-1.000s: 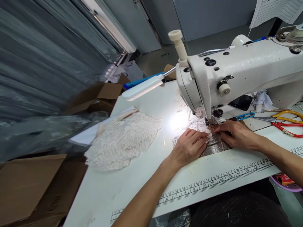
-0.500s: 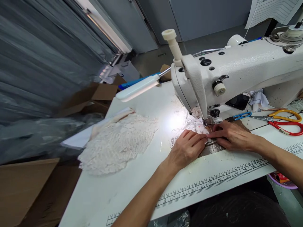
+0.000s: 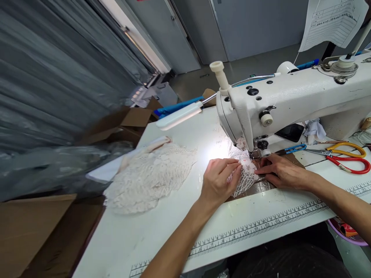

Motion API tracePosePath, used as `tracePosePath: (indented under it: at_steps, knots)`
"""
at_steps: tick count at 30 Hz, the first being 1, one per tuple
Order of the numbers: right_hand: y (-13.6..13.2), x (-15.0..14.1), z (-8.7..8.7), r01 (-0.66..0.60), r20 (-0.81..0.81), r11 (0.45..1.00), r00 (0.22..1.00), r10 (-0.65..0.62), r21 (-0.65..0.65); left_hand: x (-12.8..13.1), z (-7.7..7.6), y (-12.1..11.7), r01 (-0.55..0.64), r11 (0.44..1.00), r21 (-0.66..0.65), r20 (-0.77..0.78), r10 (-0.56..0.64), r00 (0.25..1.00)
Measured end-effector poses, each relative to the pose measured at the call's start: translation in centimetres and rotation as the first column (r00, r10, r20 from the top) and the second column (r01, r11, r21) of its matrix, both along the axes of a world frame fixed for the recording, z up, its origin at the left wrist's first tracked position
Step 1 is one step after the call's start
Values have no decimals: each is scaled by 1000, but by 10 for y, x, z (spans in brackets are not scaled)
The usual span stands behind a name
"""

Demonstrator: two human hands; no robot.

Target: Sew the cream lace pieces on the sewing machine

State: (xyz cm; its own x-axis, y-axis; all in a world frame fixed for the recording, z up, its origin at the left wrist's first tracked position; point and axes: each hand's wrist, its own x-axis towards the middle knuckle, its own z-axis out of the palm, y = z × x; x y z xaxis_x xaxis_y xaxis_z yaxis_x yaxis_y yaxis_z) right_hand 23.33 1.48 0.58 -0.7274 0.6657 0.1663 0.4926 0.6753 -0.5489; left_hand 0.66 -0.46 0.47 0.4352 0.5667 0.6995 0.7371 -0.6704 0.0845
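Note:
A piece of white lace fabric (image 3: 245,178) lies under the presser foot area of the white sewing machine (image 3: 278,96). My left hand (image 3: 219,178) is at the lace's left side, its fingers bent and closed on the fabric; the fingertips are partly hidden. From the right, my right hand (image 3: 285,170) pinches the lace's edge between thumb and fingers, just in front of the needle. Beneath the lace, a shiny brown-silver plate (image 3: 262,186) shows on the table.
A heap of cream lace (image 3: 150,177) lies on the white table (image 3: 121,239) to the left. Scissors with yellow and red handles (image 3: 344,154) and a blue thread snipper (image 3: 295,148) lie right. A lamp (image 3: 179,116) lights the work. Cardboard boxes (image 3: 34,227) stand at far left.
My left hand has drawn back leftward, apart from my right hand, and more of the lace now shows between them. The whole view has shifted slightly.

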Motion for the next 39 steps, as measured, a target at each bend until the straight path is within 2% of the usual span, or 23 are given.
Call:
tracePosePath:
  at_steps: [3,6,14,19,25,31,39]
  knots:
    - [0,1,-1,14,-5,1000,1000,-14,-22,2,-8,1,106,991,-85,-42,-110,993]
    - [0,1,-2,20,-10,999,1000,-20,-42,1,-14,2,138,979,-150,-91,-153,984]
    - [0,0,-4,23,-31,999,999,-24,-26,-2,-19,2,117,981,-152,-147,-140,979]
    - [0,1,-6,26,-38,999,999,-25,30,-1,-21,1,104,984,-147,-171,-129,977]
    - [-3,0,-10,16,-64,993,998,-9,113,3,-15,5,42,988,-146,-248,-78,966]
    - [-3,-6,-14,60,-50,987,997,-53,148,-4,-8,19,33,986,-166,-390,-96,916]
    - [-3,-9,-14,70,-38,979,997,-64,193,-8,-15,20,67,971,-229,-227,-120,966]
